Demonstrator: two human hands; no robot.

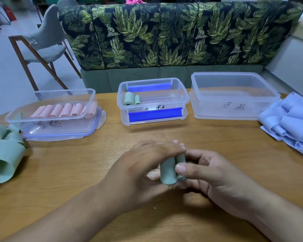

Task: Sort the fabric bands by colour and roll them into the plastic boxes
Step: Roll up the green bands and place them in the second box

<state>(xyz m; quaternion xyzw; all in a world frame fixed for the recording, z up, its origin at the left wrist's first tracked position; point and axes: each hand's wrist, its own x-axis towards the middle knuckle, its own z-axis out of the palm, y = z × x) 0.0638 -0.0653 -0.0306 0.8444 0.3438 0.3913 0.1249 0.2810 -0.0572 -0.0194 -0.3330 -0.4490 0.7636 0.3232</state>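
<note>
Both hands [143, 165] around green roll [168, 173]

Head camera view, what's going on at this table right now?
A person holds a tightly rolled green band, pinched between the left hand and the right hand, over the wooden table. The left box holds a row of pink rolls, the middle box two green rolls, and the right box none yet. Loose green bands lie at the left edge, and a pile of blue bands at the right.
</note>
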